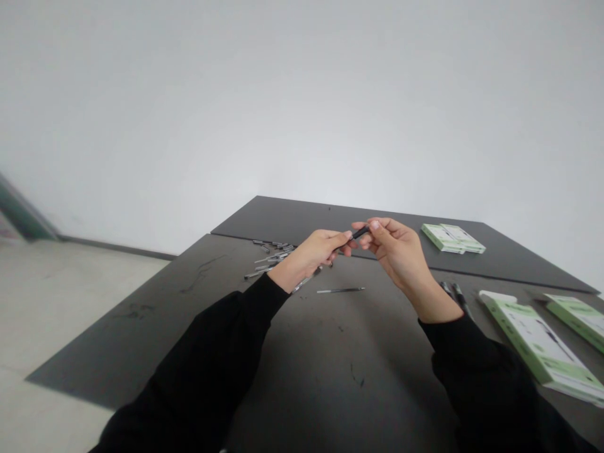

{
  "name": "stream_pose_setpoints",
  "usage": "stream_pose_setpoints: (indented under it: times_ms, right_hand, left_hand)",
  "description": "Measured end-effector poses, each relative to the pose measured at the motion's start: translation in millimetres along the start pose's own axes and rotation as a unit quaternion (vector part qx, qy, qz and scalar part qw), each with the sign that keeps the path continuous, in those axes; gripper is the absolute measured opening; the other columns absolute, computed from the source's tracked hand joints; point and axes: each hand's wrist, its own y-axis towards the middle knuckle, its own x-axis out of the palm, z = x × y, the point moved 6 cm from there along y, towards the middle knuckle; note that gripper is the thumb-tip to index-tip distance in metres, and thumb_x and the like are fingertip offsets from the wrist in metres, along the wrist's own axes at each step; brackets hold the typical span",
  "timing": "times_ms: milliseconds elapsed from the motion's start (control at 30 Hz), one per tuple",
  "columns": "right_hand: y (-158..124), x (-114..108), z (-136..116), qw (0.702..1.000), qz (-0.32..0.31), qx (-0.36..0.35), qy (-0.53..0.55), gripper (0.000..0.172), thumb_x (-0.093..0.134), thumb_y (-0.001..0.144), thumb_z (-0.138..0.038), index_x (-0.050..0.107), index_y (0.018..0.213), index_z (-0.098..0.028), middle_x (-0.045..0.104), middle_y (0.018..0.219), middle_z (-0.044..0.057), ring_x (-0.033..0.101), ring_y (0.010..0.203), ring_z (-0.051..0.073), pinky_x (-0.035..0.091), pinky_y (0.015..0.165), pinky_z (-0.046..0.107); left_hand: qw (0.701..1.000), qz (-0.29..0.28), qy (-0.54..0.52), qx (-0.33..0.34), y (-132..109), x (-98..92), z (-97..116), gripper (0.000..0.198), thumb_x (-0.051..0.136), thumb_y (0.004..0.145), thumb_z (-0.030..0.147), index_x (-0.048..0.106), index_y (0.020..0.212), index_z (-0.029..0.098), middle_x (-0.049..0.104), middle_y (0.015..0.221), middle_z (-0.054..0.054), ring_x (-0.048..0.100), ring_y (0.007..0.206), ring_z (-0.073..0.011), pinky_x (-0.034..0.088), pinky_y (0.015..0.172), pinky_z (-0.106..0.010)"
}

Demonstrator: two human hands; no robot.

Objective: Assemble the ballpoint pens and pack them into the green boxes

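Above the middle of the dark table, my left hand [321, 246] is closed on one end of a black pen [360, 233]. Its other end is pinched between the thumb and fingers of my right hand [399, 248], so both hands are on the same pen. My fingers cover much of it, and I cannot tell whether the part at the right is a separate cap. Below the hands a thin pen refill [340, 290] lies on the table. Loose pen parts [271, 258] are scattered behind and left of my left wrist, partly hidden by it.
Green and white boxes [542, 340] lie at the right, and more boxes [453, 238] lie on the far part of the dark table [155, 327]. Black pens [458, 296] rest beside my right wrist. A pale wall [302, 113] stands behind the table.
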Motion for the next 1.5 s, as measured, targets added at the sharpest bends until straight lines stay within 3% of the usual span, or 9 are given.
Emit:
stream_pose_setpoints:
  times_ms: [333,500,567,667,800,933,1100,1333,1500]
  right_hand:
    - [-1,-6,5,0.999,0.046,0.002,-0.026,0.029,0.080,0.075,-0.042,0.066,0.081,-0.018,0.078,0.100,0.010,0.064,0.058,0.008,0.056,0.062,0.026]
    - [13,-16,27,0.994,0.023,0.050,-0.094,0.047,0.078,0.075,-0.045,0.059,0.110,-0.019,0.074,0.116,0.012,0.068,0.064,0.012,0.058,0.061,0.028]
    - [22,-24,46,0.971,0.005,0.058,-0.232,0.056,0.071,0.081,-0.044,0.051,0.128,-0.019,0.074,0.113,0.012,0.069,0.069,0.015,0.057,0.064,0.032]
    - [33,-31,84,0.890,-0.030,0.049,-0.451,0.041,0.061,0.086,-0.029,0.058,0.123,-0.013,0.074,0.096,0.011,0.065,0.071,0.016,0.055,0.071,0.033]
    - [32,-28,130,0.851,-0.076,0.054,-0.517,0.033,0.069,0.079,-0.022,0.068,0.111,-0.013,0.073,0.091,0.010,0.066,0.080,0.020,0.050,0.082,0.035]
    - [26,-24,145,0.827,-0.103,0.059,-0.549,0.008,0.072,0.075,-0.021,0.073,0.082,-0.016,0.074,0.094,0.012,0.067,0.088,0.024,0.049,0.084,0.033]
    - [35,-38,113,0.826,-0.088,0.064,-0.552,0.010,0.066,0.077,-0.019,0.075,0.077,-0.016,0.076,0.083,0.012,0.070,0.081,0.025,0.051,0.079,0.034]
    - [47,-77,12,0.932,0.012,0.044,-0.359,0.026,0.084,0.062,-0.035,0.075,0.079,-0.017,0.074,0.070,0.006,0.067,0.063,0.018,0.053,0.063,0.031]
    - [39,-73,-23,0.938,0.000,-0.004,-0.347,0.023,0.087,0.060,-0.035,0.077,0.075,-0.021,0.074,0.069,0.004,0.063,0.060,0.016,0.048,0.055,0.028]
  left_hand:
    - [0.976,0.115,0.114,0.146,-5,-8.9,21,0.027,0.064,0.084,0.038,0.076,0.075,0.015,0.072,0.074,-0.003,0.058,0.070,-0.0140,0.040,0.068,-0.025]
    - [0.979,0.138,0.113,0.094,0,-22.6,12,0.025,0.063,0.085,0.033,0.074,0.073,0.015,0.071,0.072,-0.002,0.050,0.058,-0.0098,0.035,0.059,-0.024]
    - [0.981,0.158,0.094,0.067,3,-33.7,9,0.024,0.062,0.085,0.033,0.073,0.075,0.015,0.070,0.073,-0.002,0.044,0.054,-0.0083,0.031,0.053,-0.023]
    - [0.979,0.182,0.080,0.052,4,-47.6,11,0.023,0.061,0.086,0.032,0.072,0.076,0.015,0.071,0.079,-0.004,0.044,0.053,-0.0077,0.028,0.050,-0.023]
    - [0.980,0.174,0.079,0.056,3,-50.2,15,0.022,0.060,0.087,0.030,0.072,0.076,0.015,0.073,0.082,-0.006,0.045,0.053,-0.0073,0.030,0.050,-0.023]
    - [0.984,0.151,0.078,0.046,4,-44.0,11,0.020,0.061,0.087,0.031,0.072,0.078,0.016,0.072,0.081,-0.005,0.045,0.053,-0.0072,0.030,0.051,-0.023]
    - [0.983,0.144,0.099,0.054,2,-46.1,16,0.019,0.063,0.086,0.031,0.072,0.076,0.017,0.071,0.079,-0.006,0.045,0.053,-0.0079,0.030,0.051,-0.024]
    - [0.974,0.113,0.179,0.076,-4,-56.6,31,0.020,0.063,0.085,0.029,0.074,0.074,0.018,0.071,0.075,-0.006,0.047,0.054,-0.0095,0.032,0.053,-0.024]
    - [0.966,0.094,0.228,0.078,-6,-52.1,34,0.021,0.063,0.082,0.029,0.074,0.068,0.018,0.071,0.071,-0.005,0.046,0.053,-0.0101,0.032,0.053,-0.025]
